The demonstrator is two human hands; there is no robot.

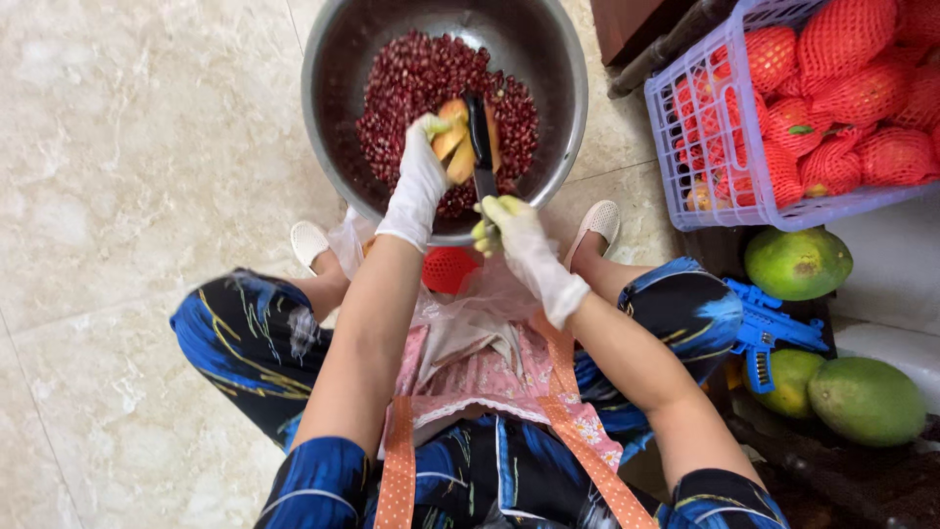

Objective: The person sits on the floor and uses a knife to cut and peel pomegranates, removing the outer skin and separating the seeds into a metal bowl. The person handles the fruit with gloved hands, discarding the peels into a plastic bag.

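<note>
- Large round steel bowl (333, 59) on the pale marble floor holds a deep heap of dark red pomegranate seeds (411, 73), piled mostly toward its near side; far side still bare metal. So a good lot looks done already.
- Left hand (423, 162), white glove w/ yellowed fingertips, is clenched round a yellowish chunk of pomegranate rind (452, 137), held over the seed heap at the bowl's near side.
- Right hand (514, 235), same kind of glove, grips the handle of a black-bladed tool (480, 137) at the bowl's near rim; blade lies on the chunk.
- Chunk sits between both hands, just beyond the right, inside the left's grasp.
- Left to do, prob.: lilac plastic basket (676, 137) by the bowl's right edge is full of red net-wrapped fruit (852, 93).
- Green mangoes (798, 263) & a blue toy gun (769, 333) lie near the basket's near side.
</note>
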